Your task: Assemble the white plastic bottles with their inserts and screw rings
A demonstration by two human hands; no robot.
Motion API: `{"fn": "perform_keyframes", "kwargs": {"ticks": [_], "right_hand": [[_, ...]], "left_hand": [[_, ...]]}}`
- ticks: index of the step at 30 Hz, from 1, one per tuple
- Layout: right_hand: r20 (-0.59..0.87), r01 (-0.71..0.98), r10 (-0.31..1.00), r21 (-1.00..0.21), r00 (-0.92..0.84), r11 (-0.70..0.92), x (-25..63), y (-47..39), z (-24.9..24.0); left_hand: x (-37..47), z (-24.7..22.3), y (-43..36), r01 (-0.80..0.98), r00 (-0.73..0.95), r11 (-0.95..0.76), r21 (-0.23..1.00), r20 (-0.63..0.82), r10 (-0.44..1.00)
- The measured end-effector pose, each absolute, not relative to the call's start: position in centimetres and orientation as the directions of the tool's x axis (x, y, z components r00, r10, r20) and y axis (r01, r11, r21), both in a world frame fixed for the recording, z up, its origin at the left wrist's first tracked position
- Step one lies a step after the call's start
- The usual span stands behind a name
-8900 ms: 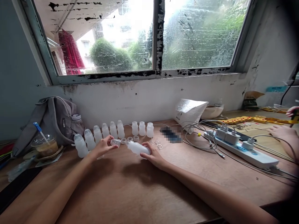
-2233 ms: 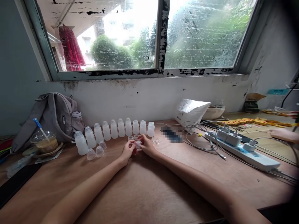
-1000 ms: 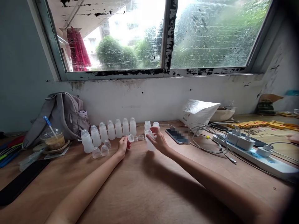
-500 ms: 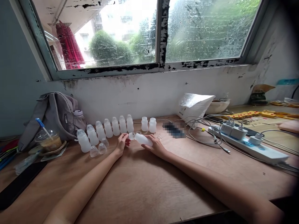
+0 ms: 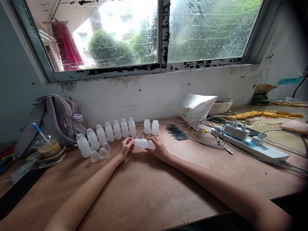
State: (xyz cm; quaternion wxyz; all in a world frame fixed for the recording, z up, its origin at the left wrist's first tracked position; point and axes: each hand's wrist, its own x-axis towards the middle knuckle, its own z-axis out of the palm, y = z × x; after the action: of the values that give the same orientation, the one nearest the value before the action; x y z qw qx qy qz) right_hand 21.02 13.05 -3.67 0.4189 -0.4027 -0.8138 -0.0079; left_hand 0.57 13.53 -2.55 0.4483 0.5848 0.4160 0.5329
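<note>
A frosted baby bottle (image 5: 147, 144) lies on its side just over the table, its neck toward the left. Around its base end, my right hand (image 5: 158, 149) is closed. My left hand (image 5: 126, 148) pinches a clear bottle top (image 5: 136, 142) at the bottle's mouth; the two parts touch, but whether they are joined I cannot tell. Behind them lie clear rings (image 5: 141, 136), and another small ring (image 5: 163, 140) is beside my right hand. Two topless bottles (image 5: 155, 127) stand farther back. To the left runs a row of capped bottles (image 5: 109, 132), with several clear domed caps (image 5: 95, 156) before it.
At left are a grey backpack (image 5: 56, 118), a drink cup (image 5: 47, 144) and a black flat object (image 5: 20, 189). A silvery pouch (image 5: 198, 107), tangled cables (image 5: 199, 136) and a white power strip (image 5: 250, 146) occupy the right. Yellow pieces (image 5: 255, 115) lie beyond.
The bottle's neck and the clear top, a little apart or loosely meeting before, are now pressed together in line. The bottle has levelled out. The camera view has shifted slightly.
</note>
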Motion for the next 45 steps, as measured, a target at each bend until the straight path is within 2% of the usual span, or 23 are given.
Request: {"fn": "perform_keyframes", "kwargs": {"ticks": [15, 21, 32, 40, 45], "right_hand": [[0.654, 0.651, 0.697, -0.398, -0.293, 0.647, 21.1, 13.1, -3.6], [0.667, 0.656, 0.676, -0.363, -0.314, 0.662, 21.0, 13.0, -3.6], [0.728, 0.617, 0.569, -0.258, -0.381, 0.743, 20.7, 11.8, -2.9], [0.675, 0.640, 0.671, -0.376, -0.306, 0.670, 21.0, 12.5, -3.2], [0.664, 0.653, 0.697, -0.404, -0.272, 0.640, 21.0, 12.8, -3.4]], "left_hand": [[0.6, -2.6, 13.8, -0.023, 0.091, -0.348, 0.937, 0.348, 0.933], [0.8, -2.9, 14.1, 0.028, 0.048, -0.364, 0.931, 0.362, 0.931], [0.6, -3.2, 14.1, 0.119, 0.054, -0.295, 0.948, 0.291, 0.955], [0.7, -2.4, 13.6, 0.031, 0.071, -0.341, 0.939, 0.339, 0.938], [0.6, -3.0, 14.4, -0.018, 0.002, -0.281, 0.960, 0.281, 0.960]]}}
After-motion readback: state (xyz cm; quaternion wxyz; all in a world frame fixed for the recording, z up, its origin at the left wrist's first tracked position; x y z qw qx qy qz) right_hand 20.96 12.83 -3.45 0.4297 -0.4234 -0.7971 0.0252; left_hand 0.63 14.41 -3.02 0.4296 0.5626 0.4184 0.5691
